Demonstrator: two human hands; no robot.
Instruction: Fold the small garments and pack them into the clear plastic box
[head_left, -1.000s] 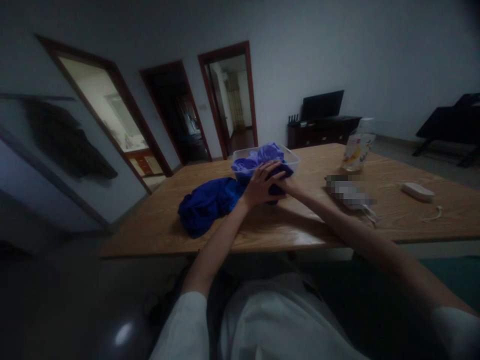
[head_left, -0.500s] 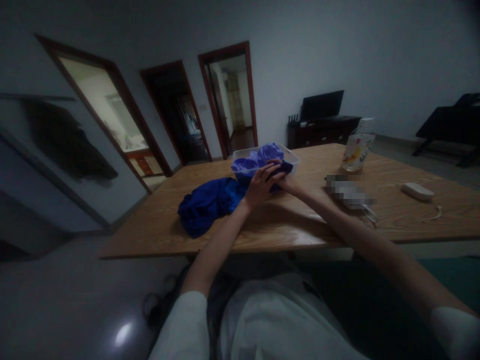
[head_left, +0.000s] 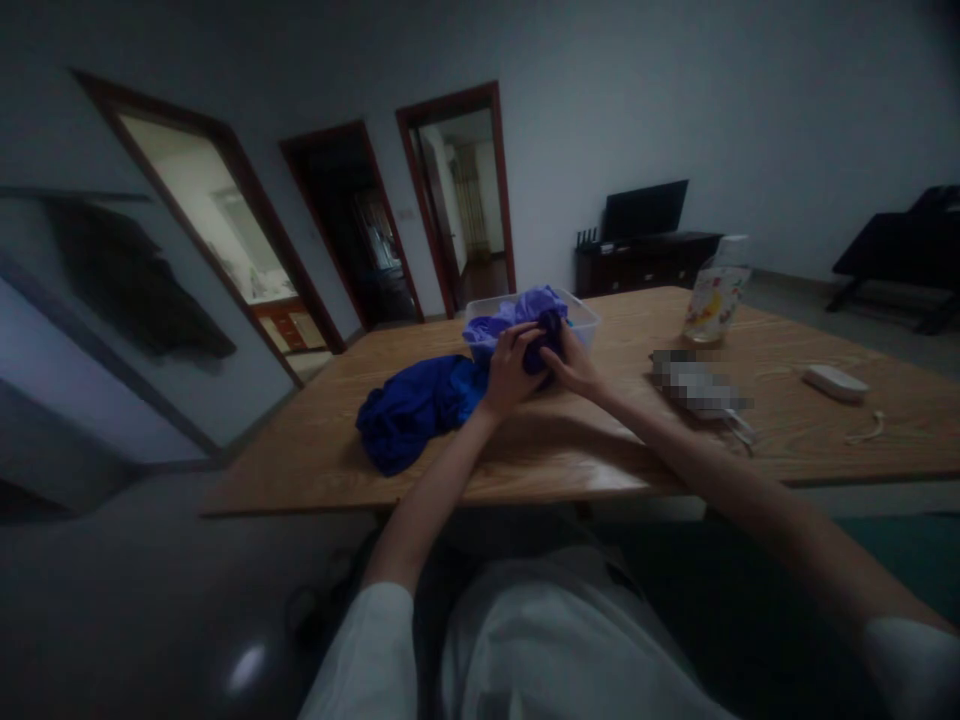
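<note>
1. Where the two bare forearms meet over the wooden surface (head_left: 570, 455), the left hand (head_left: 510, 372) and the right hand (head_left: 576, 366) close from either side on a small dark-blue cloth bundle (head_left: 538, 352).
2. Left grip: fingers curled over the bundle's top and near side, clamped on the fabric.
3. Right grip: fingers wrapped against the bundle's right side, likewise clamped on it.
4. Bundle's place: at the near wall of a clear plastic tub (head_left: 585, 318), raised just off the surface between the palms.
5. Just left of the hands, a larger royal-blue garment (head_left: 412, 405) lies crumpled on the surface, its edge touching the left hand's wrist side.
6. Inside the tub, a paler lilac cloth (head_left: 525, 305) heaps above the rim.
7. Off to the right lie a blurred flat item (head_left: 701, 388), a white oblong device (head_left: 835, 381) and a loose cord (head_left: 866, 432).
8. Farther back on the surface stands a printed plastic bottle (head_left: 716, 292), upright.
9. Beyond it, a dark monitor (head_left: 645, 210) sits on a low cabinet against the wall.
</note>
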